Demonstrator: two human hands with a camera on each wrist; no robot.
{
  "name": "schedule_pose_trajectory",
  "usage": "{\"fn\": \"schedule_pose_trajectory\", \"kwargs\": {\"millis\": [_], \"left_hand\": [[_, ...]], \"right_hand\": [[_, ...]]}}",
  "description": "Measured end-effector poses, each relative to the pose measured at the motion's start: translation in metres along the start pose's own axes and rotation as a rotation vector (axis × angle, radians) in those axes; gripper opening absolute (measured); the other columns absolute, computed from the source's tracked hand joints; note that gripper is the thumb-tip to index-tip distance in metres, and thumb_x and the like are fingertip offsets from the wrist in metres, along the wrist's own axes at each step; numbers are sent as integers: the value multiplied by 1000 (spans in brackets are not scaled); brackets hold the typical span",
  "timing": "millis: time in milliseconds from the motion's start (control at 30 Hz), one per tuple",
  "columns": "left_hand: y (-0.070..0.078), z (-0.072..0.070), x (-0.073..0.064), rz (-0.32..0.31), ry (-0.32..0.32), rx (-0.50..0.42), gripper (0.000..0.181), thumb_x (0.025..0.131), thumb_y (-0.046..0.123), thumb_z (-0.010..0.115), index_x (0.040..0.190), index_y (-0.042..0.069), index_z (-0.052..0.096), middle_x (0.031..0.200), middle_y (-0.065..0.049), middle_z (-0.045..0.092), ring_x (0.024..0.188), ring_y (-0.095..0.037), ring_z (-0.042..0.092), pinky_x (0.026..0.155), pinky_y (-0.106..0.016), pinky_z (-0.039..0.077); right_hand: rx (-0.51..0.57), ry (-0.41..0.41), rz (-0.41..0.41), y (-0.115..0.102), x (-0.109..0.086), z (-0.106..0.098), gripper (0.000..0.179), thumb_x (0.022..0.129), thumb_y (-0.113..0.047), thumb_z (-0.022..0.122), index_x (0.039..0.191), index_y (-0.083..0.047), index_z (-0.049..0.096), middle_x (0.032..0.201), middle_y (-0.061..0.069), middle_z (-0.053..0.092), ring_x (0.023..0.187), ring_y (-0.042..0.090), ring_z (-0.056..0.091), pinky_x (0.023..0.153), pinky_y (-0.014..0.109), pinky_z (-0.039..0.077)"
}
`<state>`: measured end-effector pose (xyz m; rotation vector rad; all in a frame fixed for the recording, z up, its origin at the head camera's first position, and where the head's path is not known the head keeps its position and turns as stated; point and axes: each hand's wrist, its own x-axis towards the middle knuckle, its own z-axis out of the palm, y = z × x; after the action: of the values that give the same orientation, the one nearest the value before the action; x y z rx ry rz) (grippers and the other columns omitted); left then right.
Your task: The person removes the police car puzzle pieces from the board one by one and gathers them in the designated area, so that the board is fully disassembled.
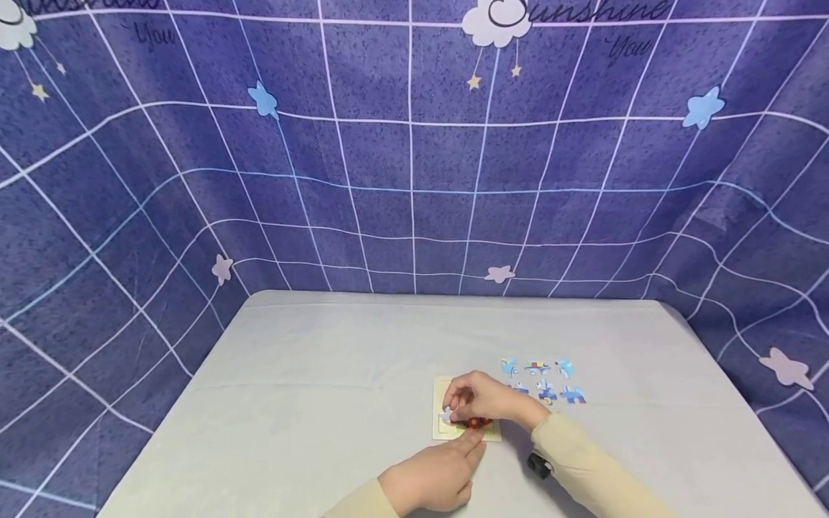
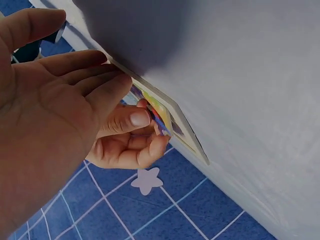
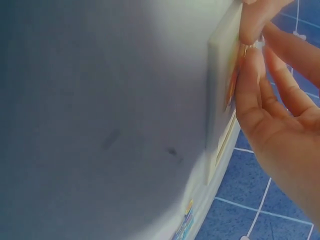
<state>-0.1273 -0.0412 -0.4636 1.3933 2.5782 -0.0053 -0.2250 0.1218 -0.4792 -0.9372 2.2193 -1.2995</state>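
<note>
A pale square puzzle board [image 1: 440,432] lies on the table, with colourful pieces partly set inside its frame. Between thumb and fingers my right hand [image 1: 486,397] pinches a small jigsaw piece [image 1: 446,415] over the board's left part. In the left wrist view the same piece [image 2: 163,126] appears blue and red, tilted close to the board's surface. My left hand [image 1: 439,471] has its fingers extended, their tips resting on the board's near edge. Part of the board's picture is hidden under the right hand.
Several loose jigsaw pieces [image 1: 547,389] lie in two rows to the right of the board, one partly covered by the right wrist. A pale cloth covers the table [image 1: 311,388]. A purple-blue gridded curtain [image 1: 376,158] surrounds its back and sides.
</note>
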Motion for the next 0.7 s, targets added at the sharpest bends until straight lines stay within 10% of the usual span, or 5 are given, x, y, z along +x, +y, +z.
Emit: {"fn": "schedule_pose_trajectory", "kwargs": {"millis": [333,700], "left_hand": [[0,0,1,-2,14,8,56,92,25,57,140,-3,46,150,-17,37,140,-21,32,110,-26,31],[0,1,1,-9,-7,-20,54,93,23,56,139,-2,46,150,-16,38,141,-19,32,111,-24,30]], "right_hand": [[93,40,15,2,-7,-14,16,79,10,66,93,3,67,83,16,69,75,21,67,69,25,56],[102,175,77,13,-57,-59,15,83,7,65,97,9,64,82,17,66,70,15,64,65,36,58]]}}
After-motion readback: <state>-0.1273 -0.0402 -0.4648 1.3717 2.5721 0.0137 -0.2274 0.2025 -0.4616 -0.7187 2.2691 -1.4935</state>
